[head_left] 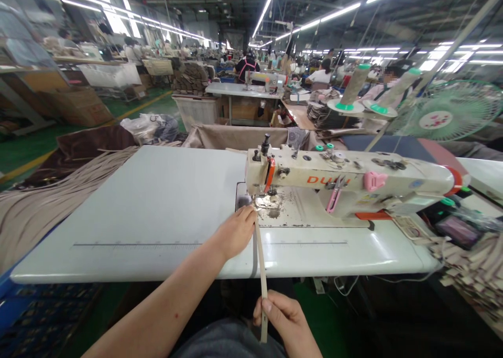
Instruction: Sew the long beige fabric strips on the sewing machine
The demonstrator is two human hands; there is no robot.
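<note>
A narrow beige fabric strap (261, 258) runs from the needle area of the sewing machine (298, 172) down over the table's front edge. Close to the presser foot, my left hand (237, 231) has its fingers closed on the strap's upper part; the fingertips are partly hidden. Below the table edge, my right hand (283, 316) pinches the strap between thumb and fingers near its lower end. A lamp on the machine lights the metal needle plate (267, 203).
Long beige strips (58, 190) hang at the table's left. Pink-handled snips (334, 198) rest against the machine. Thread cones (356, 88) and a green fan (444, 114) stand at the right, above stacked fabric pieces (479, 274). The white tabletop (168, 206) carries a printed ruler line.
</note>
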